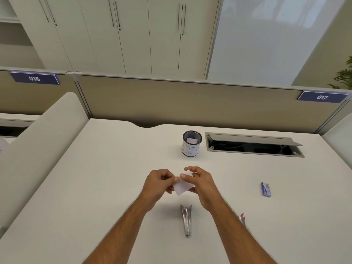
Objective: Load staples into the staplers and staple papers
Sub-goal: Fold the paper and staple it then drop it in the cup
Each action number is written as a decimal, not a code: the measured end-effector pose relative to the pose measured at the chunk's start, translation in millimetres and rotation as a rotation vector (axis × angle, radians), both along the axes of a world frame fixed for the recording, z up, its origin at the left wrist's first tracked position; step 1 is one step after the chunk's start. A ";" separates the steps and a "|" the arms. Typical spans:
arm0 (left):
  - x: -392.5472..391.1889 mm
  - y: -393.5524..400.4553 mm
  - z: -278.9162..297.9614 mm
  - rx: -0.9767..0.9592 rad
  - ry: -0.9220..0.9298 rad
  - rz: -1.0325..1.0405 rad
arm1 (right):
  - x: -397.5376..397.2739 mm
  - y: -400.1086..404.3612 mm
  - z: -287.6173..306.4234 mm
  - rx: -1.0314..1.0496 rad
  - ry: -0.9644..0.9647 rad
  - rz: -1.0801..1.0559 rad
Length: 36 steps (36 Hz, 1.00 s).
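Left hand (159, 184), right hand (202, 184): both pinch paper slip (183, 185) | stapler (186, 219) just below

**Office desk and its surroundings**

A white desk (95, 168) fills the foreground. Toward its back stands a round mesh cup (192, 143) wrapped in a hand-lettered white label. Just to the cup's right, a cable hatch (253, 144) lies open. A beige partition (190, 103) behind the desk carries blue number signs, 016 (34, 78) and 017 (322, 97). Pale cupboards (123, 35) stand beyond, and plant leaves (343, 75) show at far right.
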<state>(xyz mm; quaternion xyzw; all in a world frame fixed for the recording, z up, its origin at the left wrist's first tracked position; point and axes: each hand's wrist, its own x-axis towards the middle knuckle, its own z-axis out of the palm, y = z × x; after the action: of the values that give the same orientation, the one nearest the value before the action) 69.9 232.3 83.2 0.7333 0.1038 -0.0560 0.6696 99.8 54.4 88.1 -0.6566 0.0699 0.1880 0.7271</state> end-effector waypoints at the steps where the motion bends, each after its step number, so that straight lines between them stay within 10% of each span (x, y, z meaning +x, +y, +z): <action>1: -0.1 -0.8 1.3 -0.001 -0.004 -0.010 | 0.0 2.0 1.5 0.006 -0.005 -0.002; 26: -0.7 12.1 -3.7 -0.081 0.053 0.057 | 8.9 6.4 -15.7 -0.056 0.095 -0.251; 36: -3.6 24.0 -23.5 -0.063 0.066 0.240 | -46.6 25.8 -56.5 -1.257 0.016 0.266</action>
<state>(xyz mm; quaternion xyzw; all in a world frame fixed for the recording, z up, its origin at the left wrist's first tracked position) 66.3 256.4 59.7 0.6921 0.2110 -0.0030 0.6903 53.2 80.2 31.6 -0.9592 0.0901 0.2045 0.1732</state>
